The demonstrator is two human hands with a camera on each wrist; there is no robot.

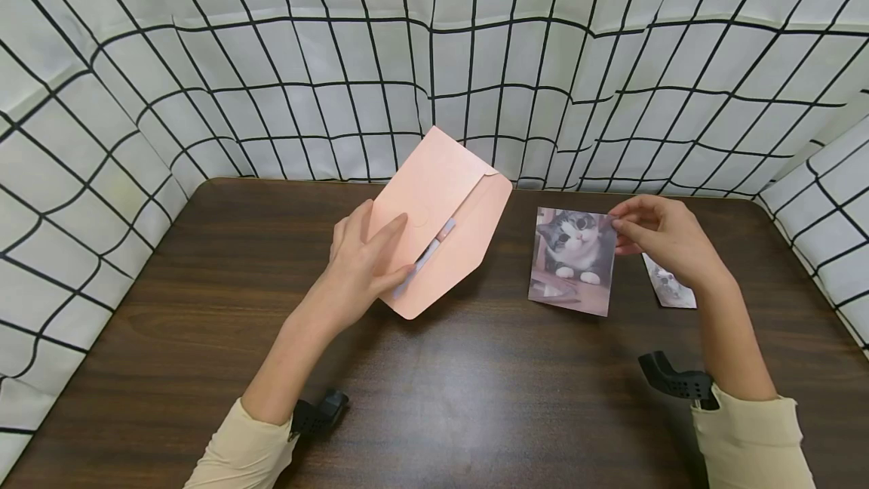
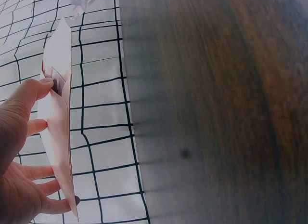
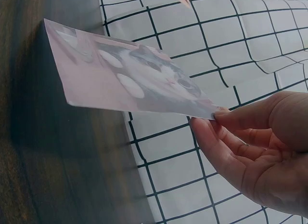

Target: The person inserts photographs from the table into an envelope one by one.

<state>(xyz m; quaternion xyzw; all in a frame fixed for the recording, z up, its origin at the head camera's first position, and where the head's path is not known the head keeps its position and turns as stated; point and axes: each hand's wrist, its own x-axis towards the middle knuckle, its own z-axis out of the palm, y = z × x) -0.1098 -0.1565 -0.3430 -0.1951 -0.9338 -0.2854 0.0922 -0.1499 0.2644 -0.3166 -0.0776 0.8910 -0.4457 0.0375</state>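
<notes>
My left hand (image 1: 356, 262) grips a pale pink envelope (image 1: 414, 202) tilted above the table, thumb on the near side and fingertips behind in the left wrist view. The envelope's flap is folded out, and the edge of something printed (image 1: 428, 253) shows in its opening. To the right, my right hand (image 1: 665, 236) pinches the upper right corner of a cat picture card (image 1: 573, 259) between thumb and fingers. That card (image 3: 134, 79) is held at a slant, and in the right wrist view its lower corners are near the tabletop. A second cat card (image 1: 668, 287) lies partly hidden behind the right hand.
The dark wooden table (image 1: 434, 398) has rounded back corners. White cloth with a black grid (image 1: 339, 59) hangs along its back and sides. A black strap with a mount (image 1: 679, 379) is on the right wrist, and a similar mount (image 1: 319, 412) is on the left.
</notes>
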